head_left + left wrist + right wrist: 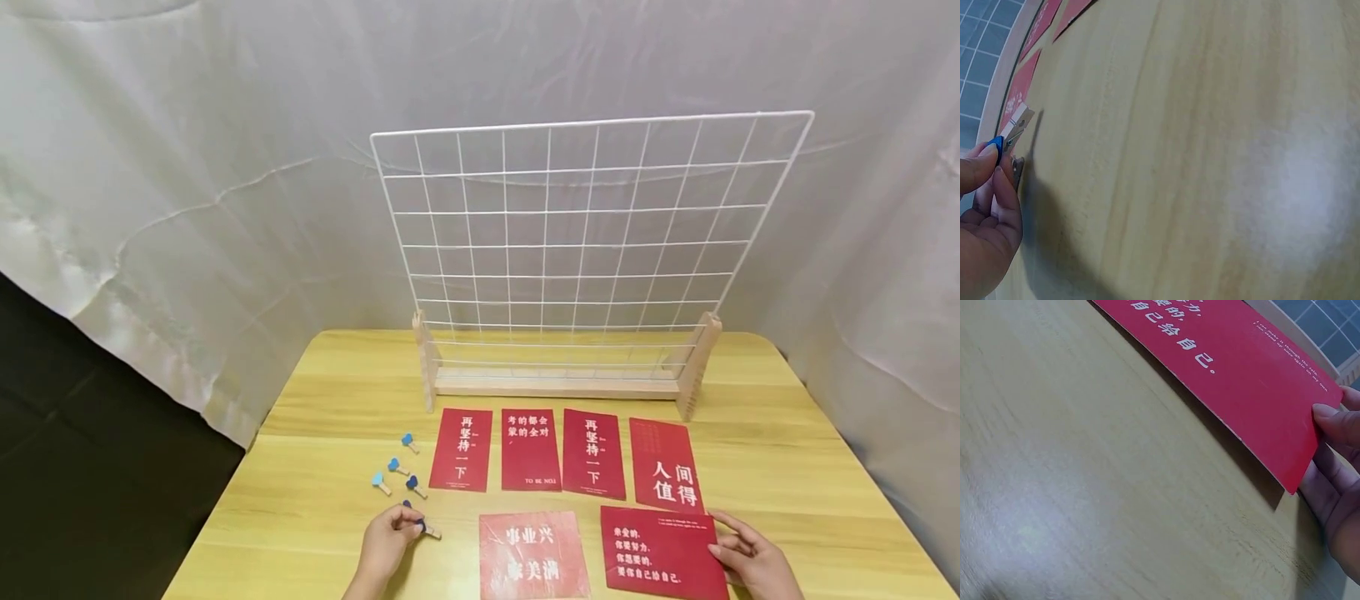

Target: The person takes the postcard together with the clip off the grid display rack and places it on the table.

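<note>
My left hand (384, 546) pinches a small wooden clothespin (1017, 122) by its blue heart, between thumb and fingertips, just above the table. Another clothespin (407, 503) with a dark blue heart lies right behind those fingers, mostly hidden. Several more heart clothespins (393, 466), light and dark blue, are scattered beyond the left hand. At the right, my right hand (759, 562) holds a red card (652, 550) with white lettering by its right edge, thumb on top. In the right wrist view, the near edge of this card is raised and casts a shadow on the table.
A white wire grid (573, 225) stands upright in a wooden base (555, 385) at the back. Before it lie several red cards (530, 454) in a row. A paler red card (532, 554) lies between the hands. Pale curtains (225, 167) surround the table (300, 467).
</note>
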A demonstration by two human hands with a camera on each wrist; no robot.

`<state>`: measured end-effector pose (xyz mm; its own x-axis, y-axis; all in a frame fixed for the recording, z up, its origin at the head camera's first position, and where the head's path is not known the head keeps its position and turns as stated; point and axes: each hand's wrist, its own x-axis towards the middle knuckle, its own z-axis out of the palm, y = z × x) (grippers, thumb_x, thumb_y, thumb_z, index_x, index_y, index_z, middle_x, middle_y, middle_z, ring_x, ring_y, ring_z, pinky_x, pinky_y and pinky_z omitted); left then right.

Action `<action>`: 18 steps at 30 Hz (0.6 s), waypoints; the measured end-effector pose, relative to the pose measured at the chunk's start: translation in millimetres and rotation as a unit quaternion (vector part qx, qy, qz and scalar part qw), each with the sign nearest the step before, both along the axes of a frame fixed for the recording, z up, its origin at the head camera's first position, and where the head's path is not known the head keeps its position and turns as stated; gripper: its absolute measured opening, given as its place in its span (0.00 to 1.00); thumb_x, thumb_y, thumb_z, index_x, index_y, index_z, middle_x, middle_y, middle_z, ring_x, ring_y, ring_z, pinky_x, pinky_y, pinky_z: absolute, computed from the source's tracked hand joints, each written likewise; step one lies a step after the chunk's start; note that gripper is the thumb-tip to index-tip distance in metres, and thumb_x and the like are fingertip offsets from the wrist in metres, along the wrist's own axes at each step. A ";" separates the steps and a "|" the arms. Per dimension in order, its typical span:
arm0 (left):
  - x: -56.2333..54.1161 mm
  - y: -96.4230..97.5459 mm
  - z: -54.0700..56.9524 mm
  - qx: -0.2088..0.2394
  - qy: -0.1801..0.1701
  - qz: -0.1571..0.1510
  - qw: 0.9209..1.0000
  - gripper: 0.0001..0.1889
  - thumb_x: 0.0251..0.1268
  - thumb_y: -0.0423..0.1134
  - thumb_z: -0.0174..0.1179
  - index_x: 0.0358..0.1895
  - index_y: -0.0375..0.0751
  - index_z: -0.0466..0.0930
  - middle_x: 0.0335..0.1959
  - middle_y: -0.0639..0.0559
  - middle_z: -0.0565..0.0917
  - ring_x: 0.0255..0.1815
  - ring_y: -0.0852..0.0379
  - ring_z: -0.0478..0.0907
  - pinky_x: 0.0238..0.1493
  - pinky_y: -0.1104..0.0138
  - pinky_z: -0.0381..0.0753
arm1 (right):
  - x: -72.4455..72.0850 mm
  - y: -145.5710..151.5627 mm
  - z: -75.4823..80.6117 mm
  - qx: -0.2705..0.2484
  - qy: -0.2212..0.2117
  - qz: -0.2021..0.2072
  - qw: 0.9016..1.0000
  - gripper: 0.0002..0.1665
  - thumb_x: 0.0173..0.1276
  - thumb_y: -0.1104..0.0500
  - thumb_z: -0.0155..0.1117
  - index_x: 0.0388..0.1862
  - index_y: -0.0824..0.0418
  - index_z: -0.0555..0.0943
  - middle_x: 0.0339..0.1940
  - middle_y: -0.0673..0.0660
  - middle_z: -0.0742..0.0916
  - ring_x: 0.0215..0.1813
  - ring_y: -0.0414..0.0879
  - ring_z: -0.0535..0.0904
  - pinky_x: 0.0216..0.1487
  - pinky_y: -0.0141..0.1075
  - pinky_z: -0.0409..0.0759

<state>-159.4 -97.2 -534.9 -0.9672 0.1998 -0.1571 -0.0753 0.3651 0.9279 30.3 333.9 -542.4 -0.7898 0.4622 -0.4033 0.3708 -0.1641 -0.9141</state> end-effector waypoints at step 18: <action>-3.8 0.1 -5.5 -0.054 0.019 -0.007 0.998 0.05 0.46 0.21 0.56 0.29 0.29 0.76 0.22 0.50 0.74 0.28 0.57 0.71 0.27 0.73 0.73 | -7.0 -0.8 3.8 0.116 -0.057 0.019 0.991 0.38 0.52 0.57 0.65 0.54 0.79 0.63 0.26 0.55 0.81 0.29 0.47 0.78 0.30 0.38 0.78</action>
<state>-163.1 -97.1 -540.5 -0.9699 0.1981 -0.1414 -0.0342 0.4646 0.8849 23.3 333.1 -538.5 -0.7630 0.5245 -0.3778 0.4764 0.0613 -0.8771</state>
